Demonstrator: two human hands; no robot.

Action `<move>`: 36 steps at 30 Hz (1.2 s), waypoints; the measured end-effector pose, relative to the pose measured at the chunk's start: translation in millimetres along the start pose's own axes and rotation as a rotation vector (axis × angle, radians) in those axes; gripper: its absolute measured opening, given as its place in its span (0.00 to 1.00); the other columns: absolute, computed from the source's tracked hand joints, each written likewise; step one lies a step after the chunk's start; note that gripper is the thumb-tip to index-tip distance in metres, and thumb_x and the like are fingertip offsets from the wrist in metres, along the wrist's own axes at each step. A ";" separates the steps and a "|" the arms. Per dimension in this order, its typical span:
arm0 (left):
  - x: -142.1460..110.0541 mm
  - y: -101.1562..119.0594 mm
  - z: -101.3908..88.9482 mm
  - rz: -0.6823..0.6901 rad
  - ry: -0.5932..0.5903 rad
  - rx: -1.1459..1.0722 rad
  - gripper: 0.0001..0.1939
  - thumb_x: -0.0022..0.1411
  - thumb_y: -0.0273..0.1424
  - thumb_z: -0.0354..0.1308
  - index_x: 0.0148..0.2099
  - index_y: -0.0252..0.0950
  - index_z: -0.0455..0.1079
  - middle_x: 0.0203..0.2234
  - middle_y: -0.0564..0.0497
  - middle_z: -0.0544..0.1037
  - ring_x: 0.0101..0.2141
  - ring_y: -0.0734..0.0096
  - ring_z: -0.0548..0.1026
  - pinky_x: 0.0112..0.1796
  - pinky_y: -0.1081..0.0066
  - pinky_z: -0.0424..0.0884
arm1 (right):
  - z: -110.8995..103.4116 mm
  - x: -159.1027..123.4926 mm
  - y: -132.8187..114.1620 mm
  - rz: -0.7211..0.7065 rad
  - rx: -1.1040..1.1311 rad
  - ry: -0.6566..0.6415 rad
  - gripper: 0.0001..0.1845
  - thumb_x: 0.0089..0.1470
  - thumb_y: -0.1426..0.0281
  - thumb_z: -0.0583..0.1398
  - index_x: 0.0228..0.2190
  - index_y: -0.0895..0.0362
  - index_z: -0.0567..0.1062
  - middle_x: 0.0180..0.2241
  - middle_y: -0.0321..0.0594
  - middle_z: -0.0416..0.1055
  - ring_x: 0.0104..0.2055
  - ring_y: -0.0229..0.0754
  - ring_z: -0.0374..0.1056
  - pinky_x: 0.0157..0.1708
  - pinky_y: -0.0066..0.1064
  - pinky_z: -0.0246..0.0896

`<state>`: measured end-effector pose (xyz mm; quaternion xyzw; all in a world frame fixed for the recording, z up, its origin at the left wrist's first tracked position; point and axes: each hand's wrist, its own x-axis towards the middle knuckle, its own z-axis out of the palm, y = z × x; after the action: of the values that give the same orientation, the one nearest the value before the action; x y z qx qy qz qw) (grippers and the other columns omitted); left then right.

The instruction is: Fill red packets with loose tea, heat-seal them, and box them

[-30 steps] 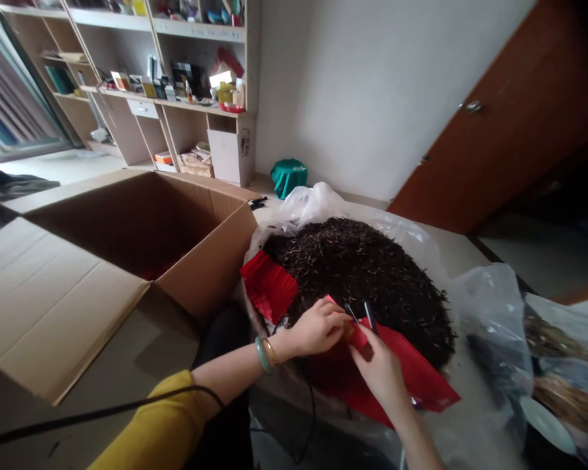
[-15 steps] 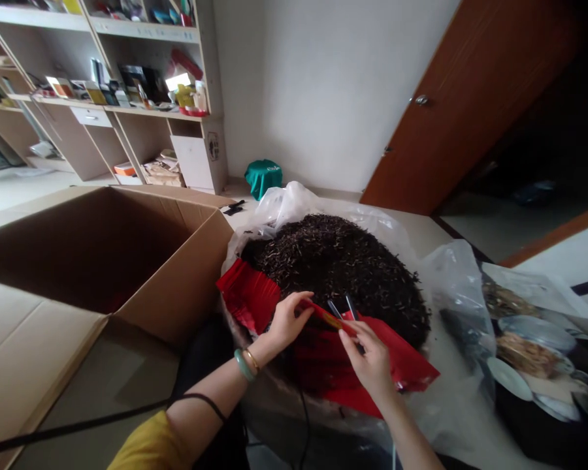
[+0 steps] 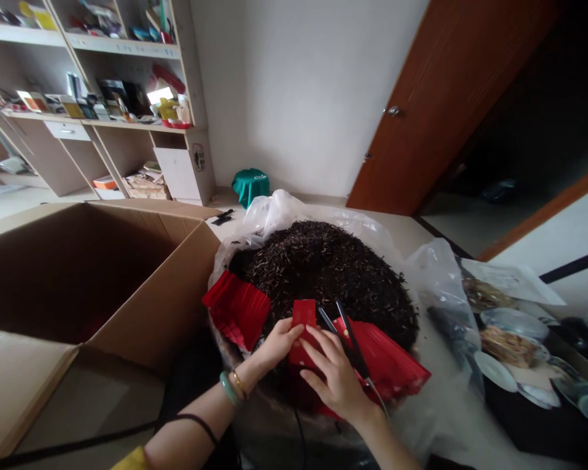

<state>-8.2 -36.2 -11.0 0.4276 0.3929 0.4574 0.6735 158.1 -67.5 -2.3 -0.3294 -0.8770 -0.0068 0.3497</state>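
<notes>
We look down on a left hand (image 3: pixel 280 346) and a right hand (image 3: pixel 333 378) drawn close together on a glossy red rectangular packet (image 3: pixel 302 320), held upright above a broad, dark heap of twisted tea leaves (image 3: pixel 323 274). The left fingers pinch the packet's lower edge; the right fingers lie spread across its face, and we cannot tell whether they grip it. Slim black metal tongs (image 3: pixel 345 329) rest just beside the right hand, against a fanned stack of red packets (image 3: pixel 387 356). A second red stack (image 3: pixel 236 310) lies at the heap's other side, on a crumpled clear plastic bag (image 3: pixel 274 219) spread over the worktop (image 3: pixel 411 238). The heap stands high, so we judge most leaves remain loose. We cannot tell whether the stacked packets are filled, and the open brown cardboard box (image 3: pixel 157 307) alongside is too shadowed to read
</notes>
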 end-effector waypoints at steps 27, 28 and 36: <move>-18.0 10.0 11.5 0.030 -0.214 0.252 0.27 0.60 0.51 0.53 0.45 0.30 0.69 0.29 0.47 0.77 0.28 0.70 0.74 0.28 0.72 0.68 | 3.7 -1.9 16.5 0.071 -0.229 0.261 0.34 0.60 0.75 0.55 0.65 0.57 0.50 0.51 0.53 0.70 0.53 0.51 0.68 0.47 0.44 0.71; -18.3 10.4 11.9 0.029 -0.216 0.245 0.27 0.60 0.51 0.53 0.45 0.30 0.69 0.29 0.47 0.77 0.28 0.69 0.74 0.29 0.72 0.69 | 3.1 -1.9 16.3 0.069 -0.220 0.267 0.34 0.60 0.75 0.55 0.65 0.56 0.50 0.52 0.53 0.70 0.53 0.51 0.68 0.48 0.43 0.70; -18.3 14.1 13.5 0.003 -0.207 0.191 0.26 0.59 0.52 0.52 0.43 0.31 0.67 0.27 0.48 0.76 0.28 0.67 0.75 0.29 0.71 0.70 | -9.8 4.3 6.1 0.034 -0.199 0.328 0.23 0.57 0.77 0.58 0.54 0.52 0.69 0.42 0.48 0.70 0.42 0.46 0.69 0.37 0.38 0.70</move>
<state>-4.7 -53.5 9.1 0.5353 0.3625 0.3725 0.6658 165.2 -62.6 6.5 -0.3718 -0.7975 -0.1412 0.4537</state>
